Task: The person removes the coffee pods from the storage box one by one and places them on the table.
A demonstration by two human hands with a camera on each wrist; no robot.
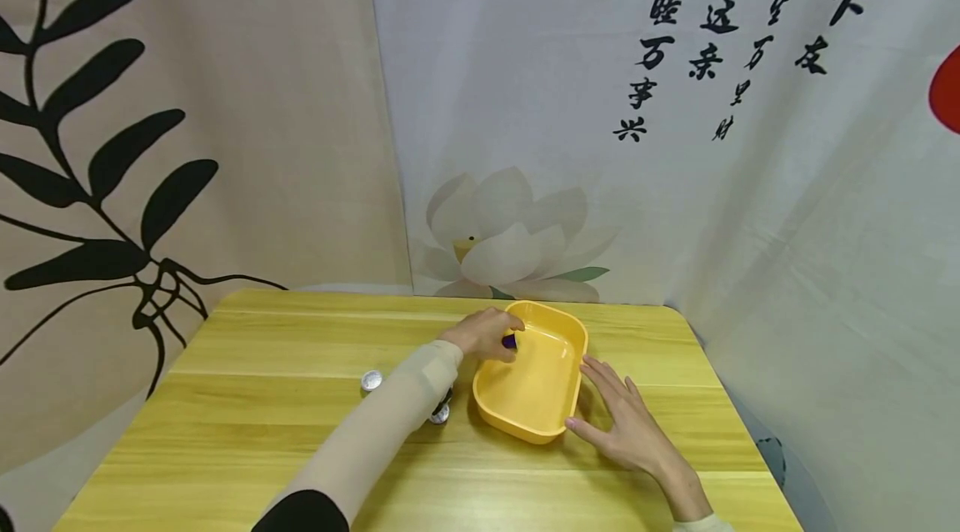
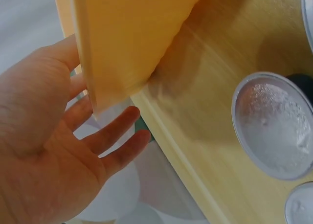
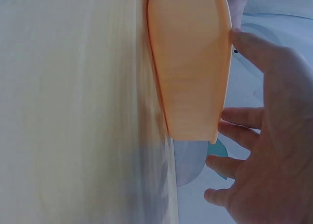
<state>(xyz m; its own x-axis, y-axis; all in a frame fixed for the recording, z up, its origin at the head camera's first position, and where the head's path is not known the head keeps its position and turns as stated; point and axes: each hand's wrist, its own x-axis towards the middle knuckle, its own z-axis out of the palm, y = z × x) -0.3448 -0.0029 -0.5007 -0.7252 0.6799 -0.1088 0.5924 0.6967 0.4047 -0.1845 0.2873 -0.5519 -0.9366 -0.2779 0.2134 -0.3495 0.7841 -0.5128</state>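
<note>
A yellow tray (image 1: 528, 373) with rounded corners lies on the table. My left hand (image 1: 487, 333) is at its left rim, thumb and forefinger curled inward around a small dark purple thing (image 1: 510, 342), whose kind I cannot tell. In the left wrist view, the tray wall (image 2: 132, 43) hides the tips of the thumb and nearest fingers, while two other fingers reach out beyond the wall. My right hand (image 1: 626, 424) touches the tray's right rim with extended fingers; the right wrist view shows the thumb and fingertips along the rim of the tray (image 3: 188, 67).
Left of the tray, a round silvery piece (image 1: 371, 381) lies on the wooden table (image 1: 285, 399). Another silvery piece (image 1: 440, 414) with a dark part sits beside my left forearm. A printed cloth (image 1: 525, 98) hangs behind the table's far edge.
</note>
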